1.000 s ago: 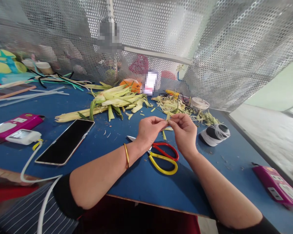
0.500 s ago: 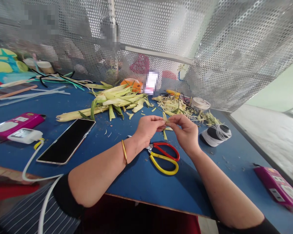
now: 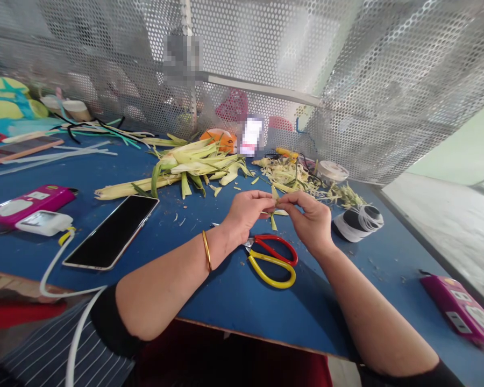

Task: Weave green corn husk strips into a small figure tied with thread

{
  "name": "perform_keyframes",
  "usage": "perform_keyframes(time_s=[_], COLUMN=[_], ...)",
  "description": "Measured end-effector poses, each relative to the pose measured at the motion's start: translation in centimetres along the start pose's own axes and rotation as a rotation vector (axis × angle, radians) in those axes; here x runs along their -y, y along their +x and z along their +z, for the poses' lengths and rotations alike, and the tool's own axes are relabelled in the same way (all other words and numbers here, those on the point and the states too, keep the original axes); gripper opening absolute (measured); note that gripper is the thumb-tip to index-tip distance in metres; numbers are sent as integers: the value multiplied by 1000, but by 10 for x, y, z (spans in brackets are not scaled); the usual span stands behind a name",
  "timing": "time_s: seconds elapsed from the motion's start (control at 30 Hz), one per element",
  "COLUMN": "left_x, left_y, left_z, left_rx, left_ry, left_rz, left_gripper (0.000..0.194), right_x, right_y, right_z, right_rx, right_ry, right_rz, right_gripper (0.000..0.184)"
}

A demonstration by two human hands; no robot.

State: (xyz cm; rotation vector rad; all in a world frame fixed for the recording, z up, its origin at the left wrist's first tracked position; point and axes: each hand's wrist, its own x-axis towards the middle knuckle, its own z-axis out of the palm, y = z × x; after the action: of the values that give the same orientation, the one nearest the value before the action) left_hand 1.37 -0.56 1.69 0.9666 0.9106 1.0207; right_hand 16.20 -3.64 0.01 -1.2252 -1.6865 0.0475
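My left hand and my right hand meet fingertip to fingertip over the table, both closed in a pinch. Between them they grip a small strip of pale green corn husk, whose lower end hangs below the fingers; the rest is hidden by them. Under my wrists lie scissors with one red and one yellow handle, the blades partly covered by my left wrist. Beyond my hands rests a pile of corn husks, and to its right a heap of shredded husk pieces.
The blue table also bears a black phone, a magenta power strip with a white charger, a black-and-white spool of thread, and another power strip at right. A perforated metal screen stands behind.
My right hand has shifted very slightly to the right. Both hands keep pinching the husk strip, and the table items stay put apart from a small camera shift.
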Motion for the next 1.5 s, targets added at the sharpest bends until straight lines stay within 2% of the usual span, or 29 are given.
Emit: perform_keyframes(time_s=[0.17,0.3,0.4,0.73,0.97,1.1,1.27,1.4,1.5], left_x=[7,15,16,15,17,13,5,-1,-2], left_y=[5,10,9,11,11,9,6,4,3], left_z=[0,-1,-3,-6,-6,-5,-2,-1,-1], left_rx=[-43,-87,-93,-24,24,67,70,39,34], left_ry=[124,264,322,353,357,355,158,-19,-51], left_rz=[157,349,429,509,513,463,237,80,20], left_gripper=[12,11,10,11,12,11,7,4,5], right_x=[3,6,7,4,1,-2,-3,1,3], right_y=[1,1,1,2,5,7,6,4,2], right_z=[0,1,1,2,2,4,6,5,4], right_rx=[23,2,-9,-57,-50,-53,-55,-29,-22], right_ry=[-1,-1,19,195,382,467,488,244,106], right_rz=[-49,-30,1,165,265,304,276,92,6], right_gripper=[11,11,10,9,20,23,19,9,6])
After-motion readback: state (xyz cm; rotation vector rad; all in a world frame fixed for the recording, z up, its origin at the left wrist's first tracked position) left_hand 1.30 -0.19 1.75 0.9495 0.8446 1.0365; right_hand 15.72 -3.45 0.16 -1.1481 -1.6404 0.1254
